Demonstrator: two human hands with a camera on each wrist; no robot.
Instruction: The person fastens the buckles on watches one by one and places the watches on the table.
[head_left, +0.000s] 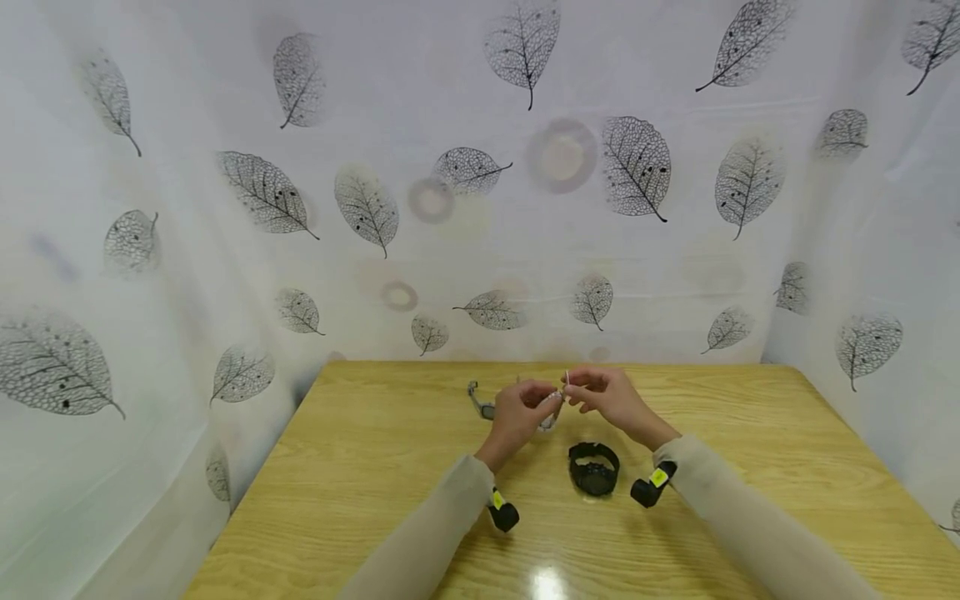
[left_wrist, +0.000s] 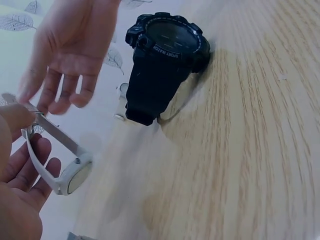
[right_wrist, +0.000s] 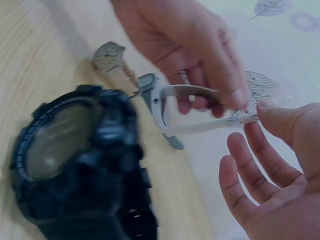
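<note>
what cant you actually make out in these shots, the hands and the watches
- White watch: the buckle end is hidden by the left hand in the left wrist view; too small in the head view.
- Black watch: dial blurred in the right wrist view, its strap cut off by the bottom edge.
- Third watch: dial too small to read; partly hidden behind the black watch.
- Right hand: whether thumb and finger truly pinch the strap end; its palm looks open.

1. I see a yellow wooden tabletop (head_left: pixel 360 467).
2. A white curtain (head_left: pixel 187 250) with grey leaf prints hangs behind it and on both sides.
3. A bright light spot (head_left: pixel 549 582) shines on the wood.
</note>
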